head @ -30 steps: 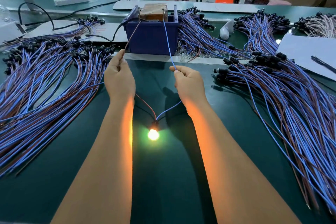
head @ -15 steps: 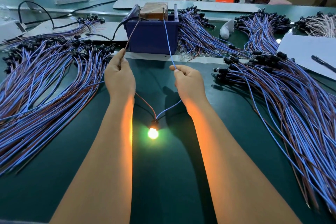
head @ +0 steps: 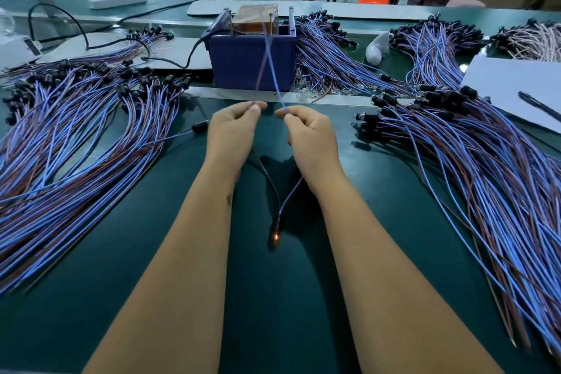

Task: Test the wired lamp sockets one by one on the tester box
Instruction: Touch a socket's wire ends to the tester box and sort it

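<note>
A blue tester box (head: 252, 55) with a brown block on top stands at the back of the green mat. My left hand (head: 232, 133) pinches the brown wire (head: 261, 70) of one lamp socket, and my right hand (head: 309, 138) pinches its blue wire (head: 274, 82). Both wires rise toward the box top and cross in front of it. Their tips look blurred. The socket with its small bulb (head: 275, 235) lies on the mat between my forearms, showing only a faint orange glow.
Large bundles of wired sockets lie to the left (head: 76, 130) and right (head: 470, 161), with more (head: 331, 61) behind beside the box. A white sheet with a pen (head: 522, 91) is at the right. A black power cable (head: 170, 61) runs to the box.
My hands have come closer together in front of the box, and the two wires now cross. The bulb has gone from a bright glow to a faint orange point.
</note>
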Demonstrator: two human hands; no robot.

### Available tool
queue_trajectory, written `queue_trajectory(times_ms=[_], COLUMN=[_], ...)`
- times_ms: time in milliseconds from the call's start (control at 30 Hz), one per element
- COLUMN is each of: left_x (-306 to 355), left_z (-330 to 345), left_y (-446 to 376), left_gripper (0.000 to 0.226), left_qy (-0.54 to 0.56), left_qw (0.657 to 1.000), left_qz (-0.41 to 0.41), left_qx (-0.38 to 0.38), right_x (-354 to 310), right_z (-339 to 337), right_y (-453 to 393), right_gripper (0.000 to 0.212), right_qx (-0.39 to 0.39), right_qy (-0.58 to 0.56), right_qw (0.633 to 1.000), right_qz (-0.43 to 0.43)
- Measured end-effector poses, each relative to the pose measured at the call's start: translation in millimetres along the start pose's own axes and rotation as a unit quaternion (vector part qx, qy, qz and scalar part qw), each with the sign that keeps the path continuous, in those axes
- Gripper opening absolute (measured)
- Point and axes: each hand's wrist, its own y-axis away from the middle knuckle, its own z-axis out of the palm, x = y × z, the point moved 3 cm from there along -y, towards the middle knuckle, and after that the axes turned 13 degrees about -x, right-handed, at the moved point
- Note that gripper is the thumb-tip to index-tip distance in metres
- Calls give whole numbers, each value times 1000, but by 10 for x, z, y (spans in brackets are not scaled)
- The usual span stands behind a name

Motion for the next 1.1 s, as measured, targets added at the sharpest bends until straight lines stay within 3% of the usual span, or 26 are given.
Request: queue_trajectory(times_ms=[200, 300, 400, 467, 567, 700, 800, 900, 1000, 1100], left_x=[32, 42, 68, 96, 128, 153, 159, 128, 42, 19], left_z=[105, 69, -37, -102, -146, -120, -103, -46, 93, 266], left_y=[7, 26, 33, 37, 43, 64, 81, 90, 121, 161], left_gripper=[17, 24, 22, 20, 20, 34, 45, 46, 37, 32], left_qy=[72, 100, 176, 239, 310, 348, 364, 294, 53, -168], left_qw=[994, 994, 984, 970, 949, 936, 926, 947, 988, 975], left_qz=[-11, 3, 18, 29, 48, 46, 31, -10, -38, 28], left_qx=[-76, -50, 17, 38, 32, -20, -93, -131, -137, -141], right_x=[-29, -52, -103, -139, -234, -292, -335, -356, -336, -281], right_z=[125, 118, 96, 76, 29, -7, -36, -112, -179, -230], right_y=[14, 48, 89, 108, 129, 171, 229, 239, 223, 203], right_gripper=[24, 35, 27, 20, 28, 27, 24, 14, 23, 26], right_qx=[-73, -70, -66, -39, 33, 63, 122, 154, 141, 159], right_qy=[132, 124, 169, 277, 423, 477, 439, 222, -63, -96], right_qw=[989, 990, 983, 960, 905, 876, 889, 961, 987, 981], right_qz=[-1, 5, -14, -23, -32, -22, -36, -64, -50, -46])
